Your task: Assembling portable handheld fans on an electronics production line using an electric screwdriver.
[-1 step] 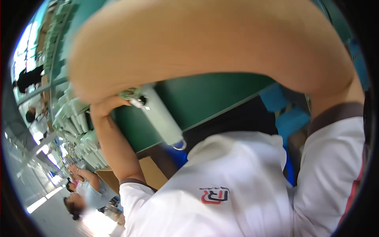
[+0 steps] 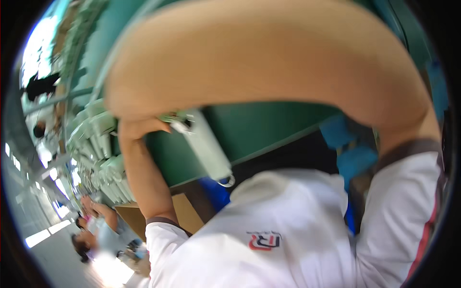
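A long pale green casing [image 2: 209,149] slants across the dark green tabletop [image 2: 269,122], its wire hanging loop [image 2: 227,181] nearest my body. At its far end, a small green circuit board [image 2: 169,117] and some pale and dark parts show, too blurred to make out. My left hand [image 2: 146,127] is closed at that end, thumb lying against the parts; its other fingers are hidden. Across the top of the view, very close, stretches my right forearm [image 2: 230,57]. It reaches over to the left and hides my right hand, which is near the left one.
Several pale green casings [image 2: 98,132] stand bunched to the left. Below them is an open cardboard box [image 2: 185,211]. Blue objects [image 2: 355,156] lie by the right side of the table. Other people [image 2: 98,225] sit or stand farther left, one in dark clothing [image 2: 41,86].
The whole view has shifted slightly, so the casing and my hands appear a little farther right and lower. My left hand keeps its place at the casing's far end.
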Demonstrator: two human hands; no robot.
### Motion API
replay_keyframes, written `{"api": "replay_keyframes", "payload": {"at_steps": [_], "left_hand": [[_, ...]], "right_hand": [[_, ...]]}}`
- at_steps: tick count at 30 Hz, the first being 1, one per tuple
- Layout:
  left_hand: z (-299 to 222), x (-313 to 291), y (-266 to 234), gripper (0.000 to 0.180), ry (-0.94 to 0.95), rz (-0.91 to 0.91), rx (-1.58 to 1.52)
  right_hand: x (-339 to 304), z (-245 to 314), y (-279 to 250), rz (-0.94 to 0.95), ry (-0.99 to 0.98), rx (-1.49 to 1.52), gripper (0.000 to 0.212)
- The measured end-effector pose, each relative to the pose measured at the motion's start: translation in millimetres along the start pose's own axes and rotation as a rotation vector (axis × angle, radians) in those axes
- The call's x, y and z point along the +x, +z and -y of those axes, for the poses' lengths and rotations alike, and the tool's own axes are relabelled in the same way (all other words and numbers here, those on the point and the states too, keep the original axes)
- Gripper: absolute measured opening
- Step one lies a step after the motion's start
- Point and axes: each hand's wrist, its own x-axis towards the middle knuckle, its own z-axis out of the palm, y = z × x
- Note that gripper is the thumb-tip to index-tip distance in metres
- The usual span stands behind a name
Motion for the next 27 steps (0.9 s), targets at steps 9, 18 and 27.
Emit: {"api": "replay_keyframes", "payload": {"at_steps": [9,18,27], "left_hand": [[-32.0,33.4,36.7,0.11,0.411,0.046,-0.37],[-39.5,40.3,32.0,0.114,0.516,0.052,-0.268],[-33.8,44.5,42.4,0.093,0.684,-0.054,0.025]], "right_hand": [[84.1,45.7,-30.0,0.171,-0.057,-0.585,0.02],[88.8,50.1,-43.7,0.299,0.062,-0.539,0.029],[-45.3,11.2,-58.9,-0.707,0.585,-0.485,0.025]]}}
